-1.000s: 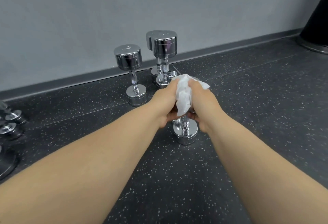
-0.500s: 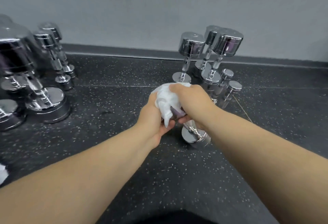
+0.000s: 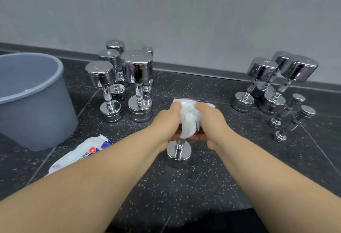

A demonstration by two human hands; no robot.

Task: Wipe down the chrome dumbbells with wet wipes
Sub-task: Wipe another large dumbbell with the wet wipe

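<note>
Head view, from the left: a grey bucket [image 3: 36,118] stands on the speckled dark floor [image 3: 184,195]. Just in front of it lies a pack of wipes [image 3: 83,151], partly hidden by the left forearm. Beyond the pack, near the wall [image 3: 184,20], a cluster of chrome dumbbells [image 3: 127,77] stands on end.

In the middle is the centre dumbbell [image 3: 178,154], upright on the floor, with its lower head and a short stretch of handle showing. Its long axis runs straight up into the hands. The left hand [image 3: 166,120] is curled round the left side of the upper head, fingers tucked beneath, gripping through the wet wipe [image 3: 190,118]. The wipe is bunched over the top and drapes down the near side between the two hands. The right hand [image 3: 212,122] wraps the right side in the same way, fingers curled under. The upper head itself is hidden by wipe and palms.

Both hands are equally near the dumbbell. The bare handle and lower head lie directly below them, so the next pass probably means drawing the wipe down along that vertical axis. One hand would need to steady the top so the dumbbell does not tip.

Further right stand three larger dumbbells [image 3: 273,81], and just beside them two small dumbbells [image 3: 291,116].
</note>
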